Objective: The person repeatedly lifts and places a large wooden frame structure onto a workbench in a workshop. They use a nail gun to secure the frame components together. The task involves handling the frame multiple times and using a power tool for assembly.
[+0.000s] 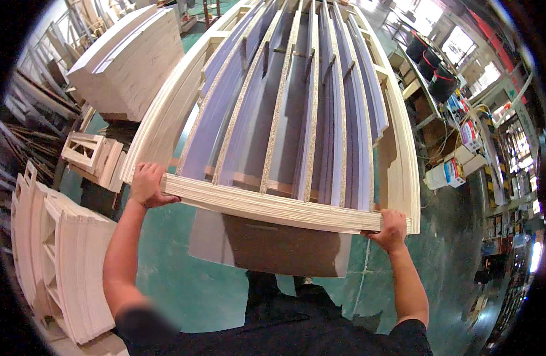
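A large pale wooden frame [267,209] with layered, plywood-like edges stretches away in front of me. My left hand [147,185] is wrapped round its near left corner, fingers over the top and thumb along the front edge. At the near right corner, my right hand [390,228] grips the same front rail, its thumb along the front face. Within the frame, several long chipboard strips [274,127] run front to back, with violet-grey panels [234,127] standing between them. The undersides of the rail and what bears the frame are mostly hidden.
Left of the frame stands a big stack of pale boards [133,65], with small wooden frames [92,157] below it. More stacked frames [71,261] lie at the near left. On the right are a workbench [424,98], black buckets [442,83] and a white tub [438,177]. A flat board [285,243] lies below the front rail.
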